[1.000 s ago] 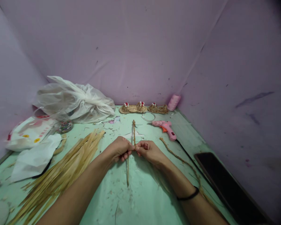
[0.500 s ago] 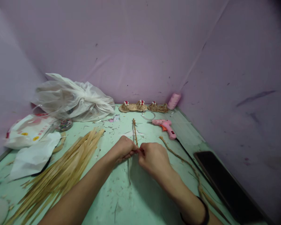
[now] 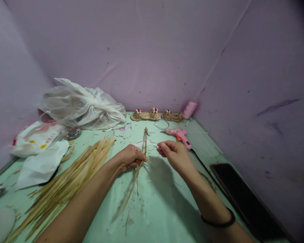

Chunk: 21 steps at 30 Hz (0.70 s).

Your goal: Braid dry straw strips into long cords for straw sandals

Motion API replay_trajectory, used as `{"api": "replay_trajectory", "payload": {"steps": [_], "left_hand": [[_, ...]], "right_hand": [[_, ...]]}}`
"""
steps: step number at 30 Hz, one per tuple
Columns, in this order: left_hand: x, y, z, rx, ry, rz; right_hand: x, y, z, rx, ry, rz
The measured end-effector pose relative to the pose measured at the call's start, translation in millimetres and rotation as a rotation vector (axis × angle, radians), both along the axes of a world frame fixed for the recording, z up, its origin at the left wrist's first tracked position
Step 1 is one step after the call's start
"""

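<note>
My left hand (image 3: 133,157) is closed in a pinch around the lower part of a thin braided straw cord (image 3: 145,143). Above that grip the cord runs away from me over the table, and loose straw strands (image 3: 131,192) trail from below it toward me, partly blurred. To the right, apart from the cord, my right hand (image 3: 174,153) is raised with fingers curled and thumb against fingertips. Whether anything is between those fingertips I cannot make out. Beyond it lies a pink glue gun (image 3: 181,135).
Left of my arm lies a bundle of dry straw strips (image 3: 76,179). Farther back are a white plastic bag (image 3: 91,104) and a printed packet (image 3: 38,138). Woven straw pieces (image 3: 147,116) with beads and a pink thread spool (image 3: 190,109) line the wall. A dark phone-like slab (image 3: 243,199) lies right.
My right hand has come away from the cord, moving up and to the right. My left hand keeps its pinch. Loose strands have swung down toward me.
</note>
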<state>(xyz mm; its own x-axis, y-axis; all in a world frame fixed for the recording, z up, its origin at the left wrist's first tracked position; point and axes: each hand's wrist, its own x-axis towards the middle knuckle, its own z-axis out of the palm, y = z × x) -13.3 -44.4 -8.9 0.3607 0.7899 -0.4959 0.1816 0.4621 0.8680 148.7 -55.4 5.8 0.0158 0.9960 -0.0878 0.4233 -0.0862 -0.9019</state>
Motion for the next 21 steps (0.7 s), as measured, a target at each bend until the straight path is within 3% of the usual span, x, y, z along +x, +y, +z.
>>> {"api": "replay_trajectory", "payload": {"steps": [3, 6, 12, 17, 21], "left_hand": [[-1, 0, -2.4, 0.001, -0.017, -0.026], [-1, -1, -4.2, 0.017, -0.024, -0.044], [1, -2, 4.5, 0.086, 0.145, -0.097], [-1, -7, 25.3, 0.303, 0.566, -0.179], [19, -27, 34.1, 0.491, 0.91, -0.185]], "right_hand": [[-10, 2, -11.3, -0.292, 0.342, 0.046], [-24, -3, -21.6, -0.414, 0.411, 0.167], [-25, -3, -37.3, -0.253, 0.257, 0.116], [-25, -3, -38.7, -0.261, 0.294, 0.097], [-26, -6, -35.9, -0.279, 0.387, 0.072]]}}
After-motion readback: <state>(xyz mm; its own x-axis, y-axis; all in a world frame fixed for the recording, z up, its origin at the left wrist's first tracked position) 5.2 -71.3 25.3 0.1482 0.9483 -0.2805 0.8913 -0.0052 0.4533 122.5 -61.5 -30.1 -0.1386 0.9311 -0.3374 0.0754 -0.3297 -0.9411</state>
